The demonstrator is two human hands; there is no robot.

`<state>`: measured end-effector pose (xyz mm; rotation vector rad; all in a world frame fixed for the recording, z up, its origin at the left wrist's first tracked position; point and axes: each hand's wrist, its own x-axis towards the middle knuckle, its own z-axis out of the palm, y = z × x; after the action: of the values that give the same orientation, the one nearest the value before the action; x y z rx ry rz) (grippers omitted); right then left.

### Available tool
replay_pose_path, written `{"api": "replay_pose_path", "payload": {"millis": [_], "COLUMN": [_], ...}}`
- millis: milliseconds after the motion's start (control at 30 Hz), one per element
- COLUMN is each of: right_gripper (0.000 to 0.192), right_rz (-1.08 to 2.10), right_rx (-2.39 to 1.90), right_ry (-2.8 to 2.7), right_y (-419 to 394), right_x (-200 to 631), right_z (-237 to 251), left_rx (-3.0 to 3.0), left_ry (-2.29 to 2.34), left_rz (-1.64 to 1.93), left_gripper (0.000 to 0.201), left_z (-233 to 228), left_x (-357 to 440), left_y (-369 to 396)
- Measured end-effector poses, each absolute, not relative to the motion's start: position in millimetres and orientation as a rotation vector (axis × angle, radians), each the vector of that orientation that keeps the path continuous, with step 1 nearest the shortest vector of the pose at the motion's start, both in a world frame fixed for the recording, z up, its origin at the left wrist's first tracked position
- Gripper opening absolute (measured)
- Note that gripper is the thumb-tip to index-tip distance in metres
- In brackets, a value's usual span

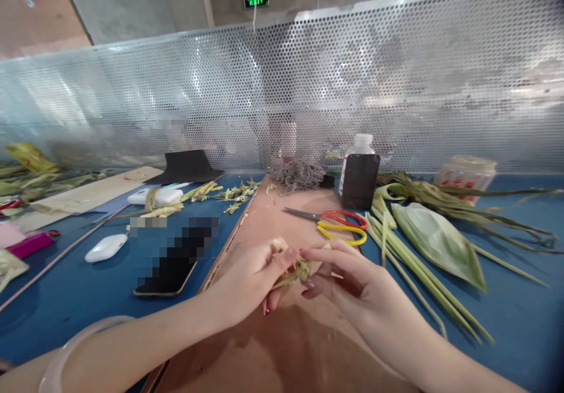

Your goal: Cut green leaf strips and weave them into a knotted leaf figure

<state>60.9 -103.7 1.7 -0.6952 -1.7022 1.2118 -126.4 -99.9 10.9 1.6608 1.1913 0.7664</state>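
Pinching from both sides, a small woven bundle of yellow-green leaf strips [299,269] was clamped between the left hand [253,281] and the right hand [341,278] above the brown board [282,346]. Most of the bundle was hidden by the fingertips, so its shape could not be made out. Just beyond the grip lay red- and yellow-handled scissors [337,224]; to its right, long green leaves [436,241].
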Motion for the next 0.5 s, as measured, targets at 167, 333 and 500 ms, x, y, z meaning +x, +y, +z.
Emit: {"api": "replay_pose_path", "payload": {"millis": [167, 333, 500], "right_gripper": [0.021, 0.024, 0.027], "right_rz": [1.219, 1.263, 1.261], "right_rx": [-0.775, -0.718, -0.731], "right_ry": [-1.656, -1.628, -1.593], "right_y": [-99.1, -97.6, -97.6], "right_x": [65.0, 65.4, 64.2], "right_z": [3.8, 4.4, 6.2], "left_rx": [1.635, 1.592, 1.630], "left_ry": [1.052, 0.980, 0.980], "left_rz": [0.592, 0.561, 0.526], "left_gripper": [0.032, 0.027, 0.032], "left_z": [15.9, 18.6, 16.3], "left_x": [-128.1, -128.1, -130.0], "left_y": [-97.7, -99.0, -98.5]}}
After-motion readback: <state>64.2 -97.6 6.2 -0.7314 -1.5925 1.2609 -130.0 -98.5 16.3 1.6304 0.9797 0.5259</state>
